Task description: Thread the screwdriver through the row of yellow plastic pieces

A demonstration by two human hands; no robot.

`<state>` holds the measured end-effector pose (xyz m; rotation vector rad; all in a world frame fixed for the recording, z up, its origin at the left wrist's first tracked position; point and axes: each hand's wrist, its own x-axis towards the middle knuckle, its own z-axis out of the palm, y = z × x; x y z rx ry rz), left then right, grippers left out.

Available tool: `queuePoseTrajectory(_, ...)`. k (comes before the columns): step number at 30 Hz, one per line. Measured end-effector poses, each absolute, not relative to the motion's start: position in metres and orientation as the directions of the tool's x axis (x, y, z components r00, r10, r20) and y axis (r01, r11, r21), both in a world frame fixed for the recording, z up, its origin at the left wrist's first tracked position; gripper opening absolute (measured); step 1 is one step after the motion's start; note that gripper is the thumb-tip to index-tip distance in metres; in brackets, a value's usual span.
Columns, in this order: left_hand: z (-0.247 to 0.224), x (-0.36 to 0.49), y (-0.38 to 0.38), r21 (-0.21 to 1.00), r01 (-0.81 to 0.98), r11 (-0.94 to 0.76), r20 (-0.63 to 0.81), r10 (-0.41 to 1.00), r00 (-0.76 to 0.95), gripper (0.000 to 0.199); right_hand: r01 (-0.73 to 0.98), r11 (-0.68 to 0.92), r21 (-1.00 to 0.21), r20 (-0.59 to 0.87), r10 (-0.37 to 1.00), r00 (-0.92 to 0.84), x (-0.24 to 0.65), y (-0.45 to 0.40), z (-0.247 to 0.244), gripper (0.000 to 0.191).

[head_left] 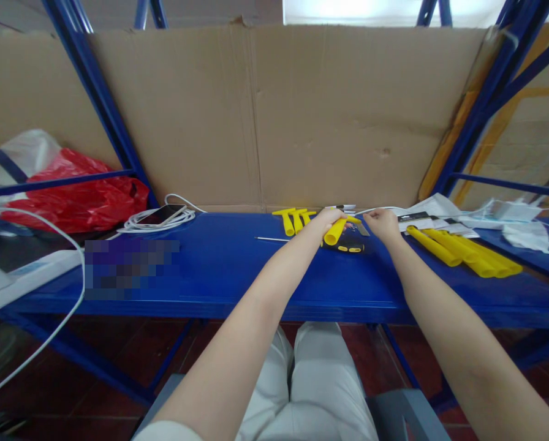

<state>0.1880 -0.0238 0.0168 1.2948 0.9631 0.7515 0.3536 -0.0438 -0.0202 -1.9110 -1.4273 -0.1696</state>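
Observation:
My left hand (332, 219) is closed around a yellow T-shaped piece (335, 233), whose round tube end points down toward me. Just right of it, my right hand (382, 222) is closed with fingers pinched; what they hold, if anything, is too small to make out. Below the hands lies a black and yellow tool handle (350, 245) on the blue table (219, 269). A thin metal shaft (271, 239) shows to the left of my forearm, which hides whether it joins the handle. Several more yellow T-shaped pieces (285, 222) lie in a row beyond my left wrist.
Several long yellow tubes (458, 248) lie at the right, near papers and black-and-white packets (415, 220). On the left are a coiled white cable (159, 219) and a red plastic bag (86, 193). A cardboard panel (302, 122) and blue posts (102, 98) stand behind.

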Motion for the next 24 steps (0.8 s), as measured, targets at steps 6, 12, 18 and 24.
queuePoseTrajectory(6,0.025,0.142,-0.022,0.812,0.462,-0.358,0.259,0.929,0.265,0.038,0.839,0.047,-0.542,0.256,0.96,0.112,0.344,-0.042,-0.023,0.026)
queuePoseTrajectory(12,0.017,0.084,-0.042,0.272,0.782,-0.561,0.475,0.785,0.398,0.057,0.857,0.062,-0.512,0.144,0.99,0.015,0.336,-0.035,-0.028,0.03)
queuePoseTrajectory(18,-0.007,0.043,-0.043,0.093,0.733,-0.674,0.555,0.646,0.524,0.061,0.935,0.11,-0.338,0.149,0.987,-0.062,0.338,-0.025,-0.03,0.03)
queuePoseTrajectory(24,-0.019,0.047,-0.043,0.052,0.641,-0.766,0.58,0.545,0.605,0.059,0.983,-0.006,-0.185,0.152,0.988,0.035,0.339,-0.018,-0.033,0.036)
